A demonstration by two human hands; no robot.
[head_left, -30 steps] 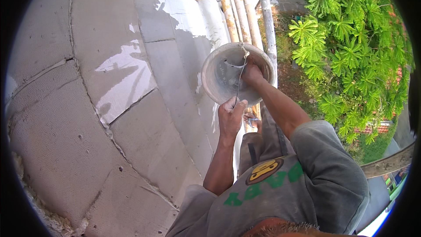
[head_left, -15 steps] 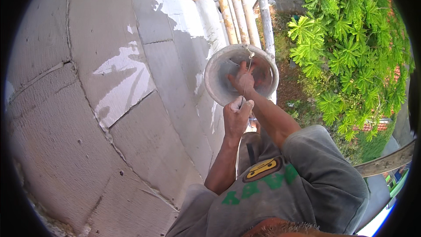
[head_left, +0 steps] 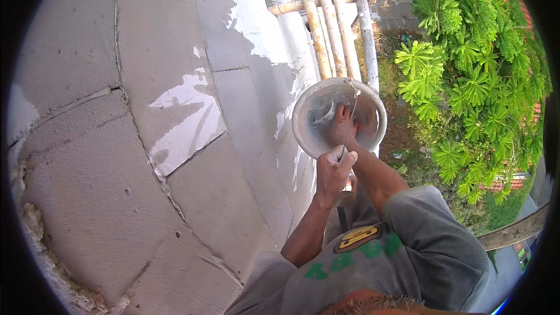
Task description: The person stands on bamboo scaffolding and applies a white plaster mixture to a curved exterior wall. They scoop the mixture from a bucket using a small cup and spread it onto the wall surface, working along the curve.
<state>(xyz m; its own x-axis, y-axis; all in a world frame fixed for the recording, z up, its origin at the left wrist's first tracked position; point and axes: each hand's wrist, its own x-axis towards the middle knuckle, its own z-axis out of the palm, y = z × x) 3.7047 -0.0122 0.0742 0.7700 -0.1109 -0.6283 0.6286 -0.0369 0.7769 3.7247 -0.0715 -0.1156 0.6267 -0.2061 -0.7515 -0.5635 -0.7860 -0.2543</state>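
My left hand (head_left: 335, 170) is closed round the thin wire handle (head_left: 350, 118) of a grey, smeared bucket (head_left: 303, 131). The wire runs up from my fist to the bucket's far rim. Inside the bucket is my right hand (head_left: 343, 128), its fingers stretched toward the far wall; their tips are partly hidden and blurred. A pale curved patch or piece (head_left: 325, 114) lies beside these fingers; its kind cannot be made out. No held thing shows in my right hand.
On the left rises a wall of large grey blocks (head_left: 192, 192), partly coated, with a bare white patch (head_left: 186, 122). Bamboo poles (head_left: 335, 29) stand beyond the bucket, crossed by another pole. To the right are leafy green branches (head_left: 466, 87) and a curved beam (head_left: 513, 227).
The bucket and both hands sit slightly lower and farther right in the picture, as does the wall. Inside the bucket my right hand has shifted, its fingers closer together, and the pale piece shows more.
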